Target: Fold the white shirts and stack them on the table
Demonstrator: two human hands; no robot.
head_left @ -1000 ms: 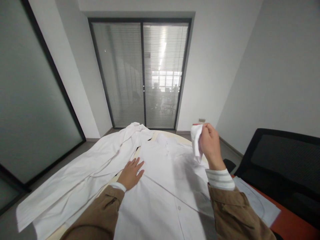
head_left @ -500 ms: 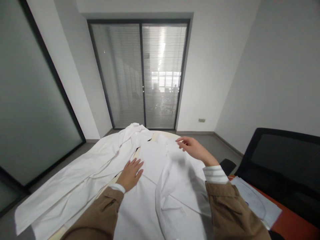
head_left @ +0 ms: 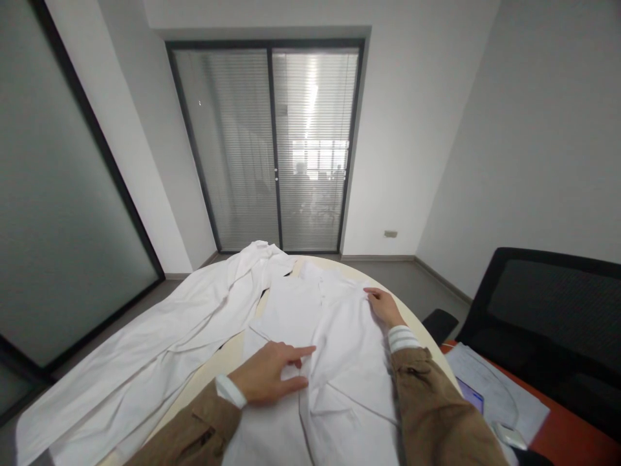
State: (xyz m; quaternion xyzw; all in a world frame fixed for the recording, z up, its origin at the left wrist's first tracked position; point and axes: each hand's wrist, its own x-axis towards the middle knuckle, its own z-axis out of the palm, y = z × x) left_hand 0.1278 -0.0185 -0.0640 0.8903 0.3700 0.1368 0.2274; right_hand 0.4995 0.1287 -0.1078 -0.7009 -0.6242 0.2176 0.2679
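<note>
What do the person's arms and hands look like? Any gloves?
The left hand and right hand wear no gloves. The jacket sleeves are brown. Poking out, the right cuff is white with grey stripes; the left cuff looks pale too.

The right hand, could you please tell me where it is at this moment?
In the head view, the right hand is right of centre, at the upper right edge of the right-hand white shirt.
</note>
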